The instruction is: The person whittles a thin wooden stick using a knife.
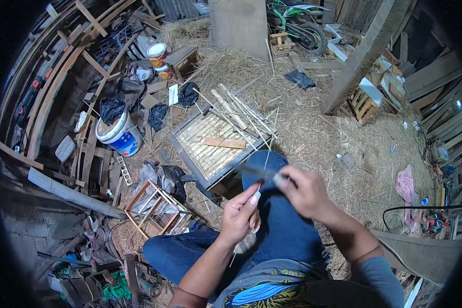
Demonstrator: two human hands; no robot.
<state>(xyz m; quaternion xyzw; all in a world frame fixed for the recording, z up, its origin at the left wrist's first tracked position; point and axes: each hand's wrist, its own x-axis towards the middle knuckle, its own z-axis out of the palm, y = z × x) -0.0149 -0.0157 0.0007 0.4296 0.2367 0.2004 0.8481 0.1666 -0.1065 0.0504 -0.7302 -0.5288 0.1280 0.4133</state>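
Note:
My left hand [239, 214] is closed, pinching a thin bamboo stick [266, 160] between thumb and fingers above my lap. The stick stands roughly upright from the hand, and its lower end comes out below. In my closed right hand [305, 192] is a knife [256, 171], its blade smeared by motion and pointing left across the stick. Whether the blade touches the stick, I cannot tell. Just beyond my knees is a low slatted table [190, 146] with a dark frame. On it lie a short wooden board [224, 143] and several thin strips [244, 114].
A small wooden frame cage [161, 210] stands left of my legs. Behind it are a white bucket [120, 134] and black plastic bags. A wooden post [362, 56] rises at the right. Straw and shavings cover the floor, and a motorbike [300, 31] stands at the back.

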